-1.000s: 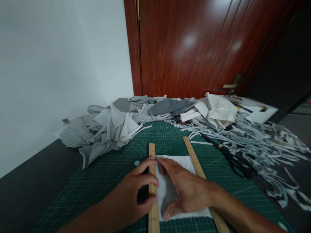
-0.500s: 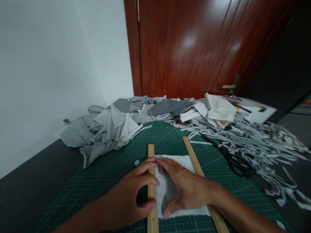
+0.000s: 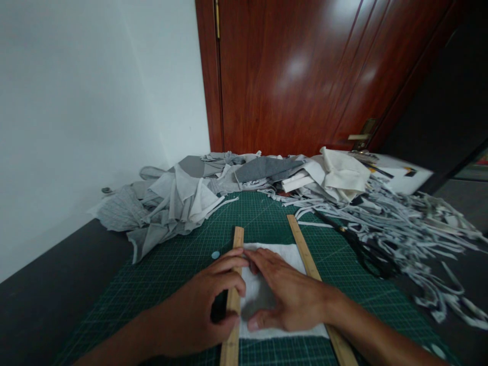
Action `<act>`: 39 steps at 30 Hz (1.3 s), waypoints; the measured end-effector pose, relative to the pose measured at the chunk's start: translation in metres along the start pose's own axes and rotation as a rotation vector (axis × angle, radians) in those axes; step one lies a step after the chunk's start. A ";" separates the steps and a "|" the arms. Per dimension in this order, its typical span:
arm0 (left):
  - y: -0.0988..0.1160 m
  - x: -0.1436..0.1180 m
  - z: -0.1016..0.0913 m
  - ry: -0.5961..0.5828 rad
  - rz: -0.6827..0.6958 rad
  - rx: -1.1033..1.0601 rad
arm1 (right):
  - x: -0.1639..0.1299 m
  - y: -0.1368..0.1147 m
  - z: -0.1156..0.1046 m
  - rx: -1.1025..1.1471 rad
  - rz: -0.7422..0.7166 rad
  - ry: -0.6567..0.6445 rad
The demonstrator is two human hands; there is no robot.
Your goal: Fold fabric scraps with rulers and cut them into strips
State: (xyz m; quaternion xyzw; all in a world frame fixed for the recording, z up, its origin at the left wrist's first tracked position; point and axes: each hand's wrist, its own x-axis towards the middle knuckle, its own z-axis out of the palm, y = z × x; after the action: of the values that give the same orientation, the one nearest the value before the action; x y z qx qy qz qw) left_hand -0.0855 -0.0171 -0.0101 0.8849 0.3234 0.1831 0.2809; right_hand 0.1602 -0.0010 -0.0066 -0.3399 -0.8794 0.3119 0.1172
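The spread left hand [image 3: 196, 301] rested on a straight tan wooden ruler [image 3: 233, 301], the spread right hand [image 3: 295, 297] on white rectangular cloth [image 3: 262, 297] atop a green gridded mat [image 3: 267, 218]; uneven pressure risked skewing either.

Two rulers [image 3: 304, 248], one mat [image 3: 263, 213]

Cloth [image 3: 256, 295] on mat [image 3: 160, 269] between two rulers [image 3: 305, 251], scissors [image 3: 353, 239] to right, scraps [image 3: 179, 198] at left, door [image 3: 285, 76] behind
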 end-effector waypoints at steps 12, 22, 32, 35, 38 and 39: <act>-0.008 -0.004 0.003 -0.032 -0.063 -0.002 | 0.003 -0.006 0.009 -0.036 0.059 0.084; -0.026 -0.012 0.009 -0.001 -0.067 0.031 | 0.007 -0.003 0.013 -0.002 -0.009 0.171; -0.024 -0.009 0.003 0.067 -0.095 0.104 | 0.005 -0.001 0.013 -0.059 0.065 0.128; -0.019 -0.007 0.002 0.065 -0.136 0.042 | 0.006 -0.001 0.013 -0.051 0.055 0.138; -0.015 -0.006 0.000 0.065 -0.146 0.053 | 0.006 -0.002 0.013 -0.054 0.068 0.134; -0.014 -0.006 -0.001 0.069 -0.139 0.070 | 0.006 -0.002 0.013 -0.052 0.075 0.129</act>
State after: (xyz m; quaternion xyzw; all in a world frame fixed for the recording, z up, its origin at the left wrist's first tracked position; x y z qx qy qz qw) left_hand -0.0967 -0.0117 -0.0194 0.8626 0.3999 0.1823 0.2504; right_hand 0.1496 -0.0046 -0.0152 -0.3948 -0.8647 0.2704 0.1530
